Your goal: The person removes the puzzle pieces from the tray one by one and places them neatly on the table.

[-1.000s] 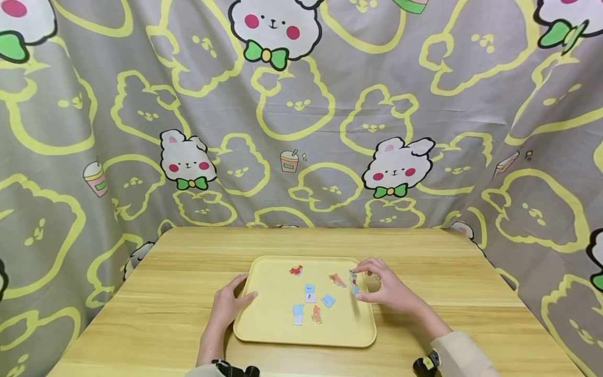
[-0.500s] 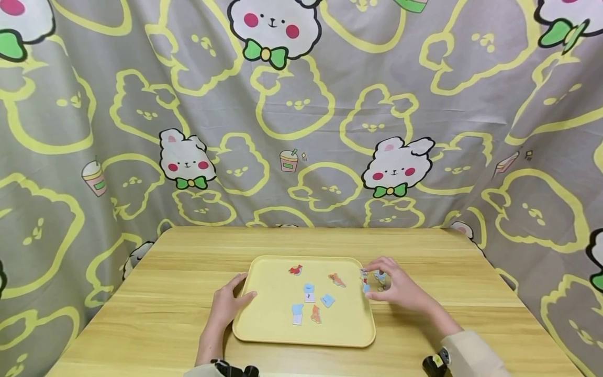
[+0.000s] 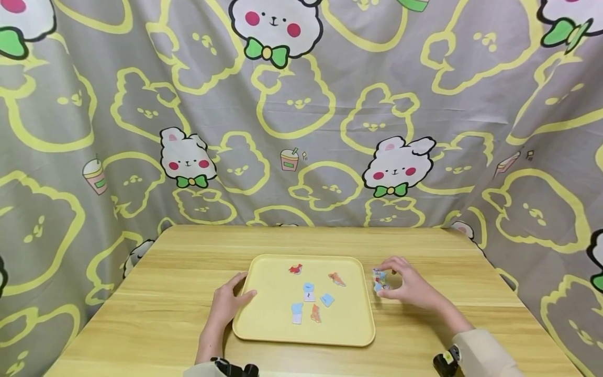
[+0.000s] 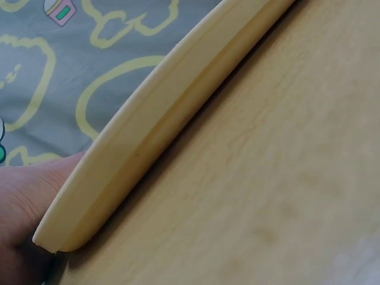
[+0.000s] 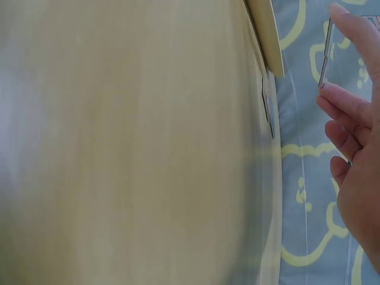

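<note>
My left hand (image 3: 229, 299) grips the left rim of the yellow tray (image 3: 264, 335), thumb over the edge; the left wrist view has part of the hand (image 4: 24, 208) at the tray's side wall (image 4: 148, 124). Just right of the tray, my right hand (image 3: 404, 281) pinches a joined strip of puzzle pieces (image 3: 376, 283) between thumb and fingers. The strip (image 5: 326, 53) appears edge-on in the right wrist view, raised above the table. Beneath it, more flat pieces (image 5: 267, 107) lie on the table, partly hidden by the hand in the head view.
Several puzzle pieces lie spread on the tray: a red one (image 3: 295, 269), orange ones (image 3: 336, 279) and blue ones (image 3: 327, 299). The wooden table (image 3: 424, 335) extends around the tray, and a patterned curtain (image 3: 301, 199) hangs behind it.
My right hand has carried the puzzle strip rightward, from over the tray's right part to beyond its rim, above the pieces on the table. The left hand stays at the tray.
</note>
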Action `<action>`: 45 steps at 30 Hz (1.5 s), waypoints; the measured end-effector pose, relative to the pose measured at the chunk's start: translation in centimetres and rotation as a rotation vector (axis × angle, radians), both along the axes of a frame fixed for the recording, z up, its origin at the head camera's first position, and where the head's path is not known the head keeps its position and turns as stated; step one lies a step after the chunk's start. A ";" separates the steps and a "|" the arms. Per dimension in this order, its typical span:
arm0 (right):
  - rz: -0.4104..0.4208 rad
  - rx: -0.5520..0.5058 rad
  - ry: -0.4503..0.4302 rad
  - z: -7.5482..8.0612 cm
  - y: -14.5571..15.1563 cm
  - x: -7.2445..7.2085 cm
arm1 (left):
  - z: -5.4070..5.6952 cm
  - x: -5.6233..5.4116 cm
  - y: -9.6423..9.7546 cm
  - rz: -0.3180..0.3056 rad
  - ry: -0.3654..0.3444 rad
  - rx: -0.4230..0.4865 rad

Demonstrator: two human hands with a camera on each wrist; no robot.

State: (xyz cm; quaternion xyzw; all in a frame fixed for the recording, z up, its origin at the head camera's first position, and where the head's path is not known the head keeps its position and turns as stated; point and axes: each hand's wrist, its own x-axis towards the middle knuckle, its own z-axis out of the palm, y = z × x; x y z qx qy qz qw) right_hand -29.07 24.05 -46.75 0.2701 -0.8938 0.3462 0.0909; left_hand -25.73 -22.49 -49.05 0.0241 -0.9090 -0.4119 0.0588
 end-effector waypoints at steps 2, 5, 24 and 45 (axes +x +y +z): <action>-0.005 0.010 0.009 -0.1 0.3 -0.1 | 0.0 0.0 0.0 0.000 -0.002 0.003; -0.021 0.022 0.014 -0.2 0.9 -0.2 | 0.1 0.0 0.0 0.001 -0.004 0.005; -0.092 0.100 0.016 -0.4 4.3 -0.2 | 0.0 0.0 0.1 -0.001 0.006 0.003; -0.134 0.269 0.049 -0.4 4.6 -0.7 | 0.1 -0.1 0.1 0.003 0.012 0.012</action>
